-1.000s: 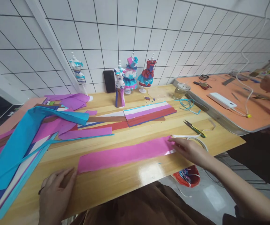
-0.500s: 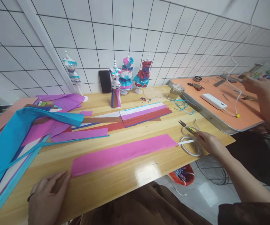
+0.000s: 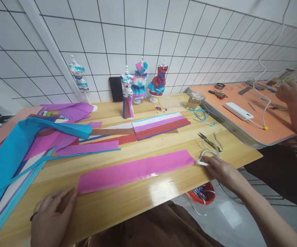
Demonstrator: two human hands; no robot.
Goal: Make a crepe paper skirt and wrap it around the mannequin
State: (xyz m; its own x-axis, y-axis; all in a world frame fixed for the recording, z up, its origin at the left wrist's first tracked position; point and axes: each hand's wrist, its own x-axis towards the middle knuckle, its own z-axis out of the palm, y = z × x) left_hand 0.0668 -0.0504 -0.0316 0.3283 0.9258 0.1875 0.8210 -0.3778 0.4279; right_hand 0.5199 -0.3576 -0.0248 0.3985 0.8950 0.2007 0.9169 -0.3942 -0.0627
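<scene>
A long pink strip (image 3: 138, 169), of cloth or paper, lies across the front of the wooden table. At its left end my left hand (image 3: 52, 216) rests on the tabletop, thumb and forefinger together at the strip's corner. My right hand (image 3: 221, 171) is at the other end, its fingers closed on a roll of white tape (image 3: 208, 152). A short run of tape reaches from the roll to the strip's right tip. Just behind that hand lie pliers (image 3: 210, 142) with green and yellow handles.
Coloured strips (image 3: 161, 127) and a blue length (image 3: 16, 147) lie behind and left. Small dressed mannequins (image 3: 127, 91), a phone (image 3: 115, 89) and a glass jar (image 3: 196, 101) stand at the back. A co-worker's hand (image 3: 291, 94) is over the orange table (image 3: 264, 135). Below hangs a red basket (image 3: 205, 193).
My right hand has let go of the pliers, which now lie on the table, and has moved down and left onto the tape roll. My left hand has stayed put.
</scene>
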